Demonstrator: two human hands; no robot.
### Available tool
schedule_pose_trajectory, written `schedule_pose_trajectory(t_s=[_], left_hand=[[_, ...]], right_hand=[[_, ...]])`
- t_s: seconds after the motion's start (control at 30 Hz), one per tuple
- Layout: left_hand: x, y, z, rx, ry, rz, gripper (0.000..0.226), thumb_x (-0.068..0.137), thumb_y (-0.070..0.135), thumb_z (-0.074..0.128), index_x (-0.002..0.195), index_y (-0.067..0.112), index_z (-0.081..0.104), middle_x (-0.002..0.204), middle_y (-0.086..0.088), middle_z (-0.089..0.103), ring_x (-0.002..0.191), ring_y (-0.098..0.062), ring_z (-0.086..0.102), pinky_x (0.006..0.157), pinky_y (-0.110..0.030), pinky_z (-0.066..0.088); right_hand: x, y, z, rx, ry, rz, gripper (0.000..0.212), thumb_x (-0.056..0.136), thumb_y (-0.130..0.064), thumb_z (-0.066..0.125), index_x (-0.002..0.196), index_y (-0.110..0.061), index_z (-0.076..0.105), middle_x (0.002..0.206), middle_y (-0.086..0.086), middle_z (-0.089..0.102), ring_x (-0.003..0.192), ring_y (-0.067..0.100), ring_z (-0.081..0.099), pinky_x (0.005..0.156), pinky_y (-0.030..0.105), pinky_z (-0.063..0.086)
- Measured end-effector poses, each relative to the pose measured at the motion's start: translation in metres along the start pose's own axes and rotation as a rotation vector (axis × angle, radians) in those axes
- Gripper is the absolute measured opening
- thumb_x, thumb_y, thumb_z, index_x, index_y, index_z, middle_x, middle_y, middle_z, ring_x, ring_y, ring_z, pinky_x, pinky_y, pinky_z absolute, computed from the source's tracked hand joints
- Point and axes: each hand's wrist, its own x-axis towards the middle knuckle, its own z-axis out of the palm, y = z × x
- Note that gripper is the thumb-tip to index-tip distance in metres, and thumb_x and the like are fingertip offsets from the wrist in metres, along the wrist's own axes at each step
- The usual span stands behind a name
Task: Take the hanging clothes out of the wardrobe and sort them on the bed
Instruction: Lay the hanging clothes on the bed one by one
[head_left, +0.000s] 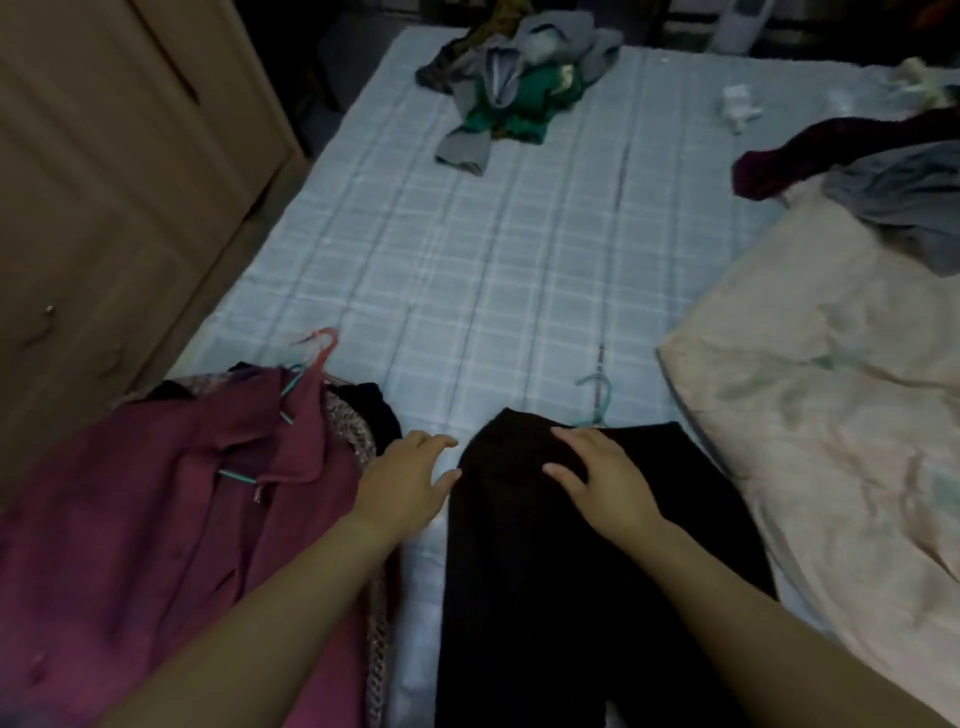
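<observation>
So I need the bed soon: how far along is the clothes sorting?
Partway. A maroon shirt pile, on hangers, already lies on the bed at left. The right hand rests flat on a black garment, teal hanger attached; the left hand is beside it. The far heap looks unsorted; inside the wardrobe isn't visible.

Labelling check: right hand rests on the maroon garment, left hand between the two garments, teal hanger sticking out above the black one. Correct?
No. The head view shows the right hand resting on the black garment, not the maroon garment. Left hand between the two garments and teal hanger above the black one stand.
</observation>
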Motion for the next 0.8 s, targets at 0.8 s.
schedule_pose_trajectory(t_s=[0.8], left_hand=[[0.093, -0.401, -0.054, 0.271, -0.178, -0.234, 0.057, 0.093, 0.056, 0.032, 0.136, 0.02, 0.042, 0.138, -0.011, 0.045, 0.125, -0.033, 0.043, 0.109, -0.051, 0.026]], right_hand=[[0.148, -0.185, 0.291, 0.027, -0.196, 0.273, 0.056, 0.083, -0.066, 0.036, 0.122, -0.03, 0.055, 0.111, -0.002, 0.063, 0.107, 0.022, 0.053, 0.086, 0.037, 0.046]])
